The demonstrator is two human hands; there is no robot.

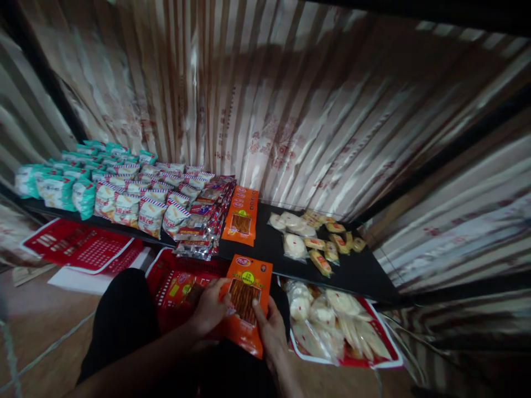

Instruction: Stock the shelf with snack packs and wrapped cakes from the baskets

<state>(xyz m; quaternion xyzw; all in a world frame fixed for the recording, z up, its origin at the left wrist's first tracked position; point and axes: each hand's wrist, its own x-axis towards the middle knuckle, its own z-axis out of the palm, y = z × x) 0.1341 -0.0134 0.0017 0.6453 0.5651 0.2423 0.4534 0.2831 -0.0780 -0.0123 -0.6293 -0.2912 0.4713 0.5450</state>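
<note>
Between my hands is an orange snack packet (244,301) with a clear window showing brown sticks, held upright over my lap. My left hand (212,304) pinches its left edge. On its right side my right hand (269,326) grips it, the thumb lying across the front near the window. A similar orange packet (240,215) lies on the black shelf (265,254) just beyond. Below, in the red basket (160,268) by my left forearm, another orange packet (180,287) shows in part.
Teal bags (58,190), white bags with striped tops (151,213) and dark red packets (199,221) fill the shelf's left. Round white pieces (294,246) and yellow packs (321,262) lie right. A red basket (390,362) of wrapped white rounds stands below. Pleated curtain (290,110) hangs behind.
</note>
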